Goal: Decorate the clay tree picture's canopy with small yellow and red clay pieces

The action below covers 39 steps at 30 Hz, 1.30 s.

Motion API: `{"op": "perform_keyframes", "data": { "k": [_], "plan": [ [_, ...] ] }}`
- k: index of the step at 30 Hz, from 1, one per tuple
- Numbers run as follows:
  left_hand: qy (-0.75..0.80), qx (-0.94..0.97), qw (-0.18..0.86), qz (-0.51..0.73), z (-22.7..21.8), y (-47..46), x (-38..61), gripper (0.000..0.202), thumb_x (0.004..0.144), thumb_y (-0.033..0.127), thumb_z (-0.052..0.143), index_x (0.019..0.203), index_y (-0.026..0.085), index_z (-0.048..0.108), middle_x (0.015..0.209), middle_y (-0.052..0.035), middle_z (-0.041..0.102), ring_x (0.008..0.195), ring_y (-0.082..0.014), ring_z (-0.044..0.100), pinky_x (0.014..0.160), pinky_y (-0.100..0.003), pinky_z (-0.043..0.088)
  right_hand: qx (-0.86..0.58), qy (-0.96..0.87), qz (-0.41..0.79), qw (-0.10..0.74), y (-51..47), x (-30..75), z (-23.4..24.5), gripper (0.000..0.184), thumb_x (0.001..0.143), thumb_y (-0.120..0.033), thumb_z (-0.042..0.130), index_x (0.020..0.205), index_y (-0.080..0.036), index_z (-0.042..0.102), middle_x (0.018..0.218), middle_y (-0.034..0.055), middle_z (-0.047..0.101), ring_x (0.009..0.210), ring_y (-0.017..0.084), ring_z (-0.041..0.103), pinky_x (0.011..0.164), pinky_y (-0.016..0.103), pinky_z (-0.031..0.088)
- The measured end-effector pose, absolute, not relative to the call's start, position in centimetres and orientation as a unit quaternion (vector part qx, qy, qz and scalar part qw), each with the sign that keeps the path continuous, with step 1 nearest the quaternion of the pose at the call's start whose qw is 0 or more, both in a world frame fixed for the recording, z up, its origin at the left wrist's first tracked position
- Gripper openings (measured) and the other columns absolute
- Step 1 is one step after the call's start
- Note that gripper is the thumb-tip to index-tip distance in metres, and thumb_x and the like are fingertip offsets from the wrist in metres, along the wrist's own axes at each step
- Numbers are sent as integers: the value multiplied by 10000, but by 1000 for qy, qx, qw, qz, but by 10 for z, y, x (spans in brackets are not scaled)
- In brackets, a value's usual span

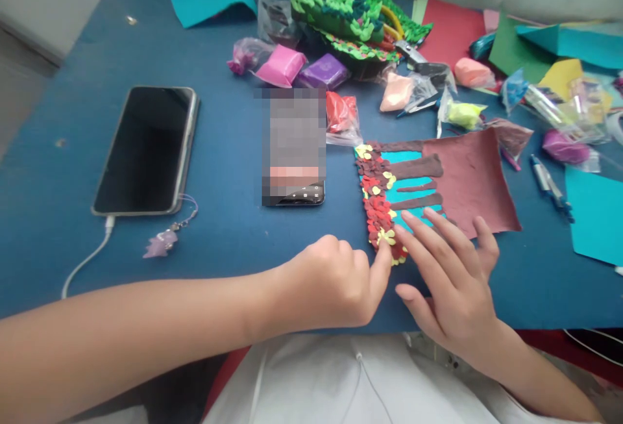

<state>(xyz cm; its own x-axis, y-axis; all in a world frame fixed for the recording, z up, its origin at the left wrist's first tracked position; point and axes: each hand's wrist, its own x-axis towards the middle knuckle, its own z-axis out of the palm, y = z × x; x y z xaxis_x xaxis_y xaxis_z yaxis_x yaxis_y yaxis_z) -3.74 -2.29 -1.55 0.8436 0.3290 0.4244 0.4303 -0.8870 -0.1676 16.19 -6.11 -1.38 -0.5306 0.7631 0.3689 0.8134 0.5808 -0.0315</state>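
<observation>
A clay picture [457, 180] lies on the blue table [228, 242]: a teal sheet with a brown clay slab, brown strips and a band of red, brown and yellow clay bits along its left edge. My left hand [335, 287] is curled into a loose fist, its index fingertip pressing the yellow bit at the band's near end. My right hand [450, 274] rests flat with fingers spread on the picture's near edge, holding nothing.
A black phone [146, 148] on a white cable lies at left, a second phone [294, 151] in the middle. Bagged clay lumps in pink [282, 65], purple [324, 72], red [341, 112] and others, a green clay model [341, 2], coloured paper sheets [594, 216] and a pen [549, 187] crowd the far and right side.
</observation>
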Motion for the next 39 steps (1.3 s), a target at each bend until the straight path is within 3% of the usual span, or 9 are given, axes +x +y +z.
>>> {"op": "perform_keyframes", "data": {
  "k": [4,9,14,19,26,32,35,39],
  "plan": [
    [-208,-956,117,-170,-17,-25,-37,314,825,88,493,1106,21,616,456,48,428,373,-101,407,374,-225,253,-477,-860,-61,171,-59,185,-5,426,905,-240,494,1326,-190,463,1195,110,631,1181,266,533,1097,519,190],
    [-239,-954,60,-172,-21,-26,-37,342,802,112,520,1123,35,611,468,42,449,372,-117,442,375,-248,253,-540,-828,-92,120,-49,234,-7,395,945,-327,404,1306,-181,471,1268,138,577,1215,288,505,1040,505,286],
    [-263,-941,73,-197,-18,-22,-34,265,895,232,483,1054,93,643,481,31,497,387,-141,481,389,-273,266,-554,-819,-118,95,-51,250,-13,431,969,-373,320,1341,-179,421,1261,137,585,1156,282,550,1052,552,214],
    [-286,-929,120,-201,-15,-19,-33,286,915,310,492,1027,105,658,479,30,502,397,-133,490,410,-260,277,-557,-811,-157,85,-67,240,-12,475,960,-375,345,1373,-142,387,1197,149,624,1126,294,556,1060,579,169],
    [-263,-926,134,-237,-7,-18,-32,192,888,188,525,976,71,648,511,32,519,423,-129,490,413,-276,311,-549,-806,-181,126,-99,209,-8,454,945,-400,421,1227,-62,535,1046,166,686,995,277,626,1082,584,145],
    [-195,-952,93,-217,-12,-21,-30,214,880,163,498,1041,67,603,548,25,505,449,-128,495,438,-273,320,-471,-860,-99,169,-112,188,-9,560,977,-465,258,1108,-63,626,1097,194,663,1077,260,606,1102,573,135],
    [-179,-962,61,-195,-16,-22,-28,285,903,183,418,1129,92,568,607,-2,532,493,-151,517,461,-283,340,-398,-902,-92,140,-108,186,-7,598,956,-515,285,1144,-51,612,1166,214,625,1170,295,543,1086,591,185],
    [-183,-968,40,-166,-16,-22,-27,321,932,206,367,1160,92,563,645,-25,562,535,-171,547,474,-289,367,-352,-924,-97,117,-96,189,-1,636,932,-557,326,1167,-29,591,1203,208,605,1196,325,512,1011,578,338]
  ]
}}
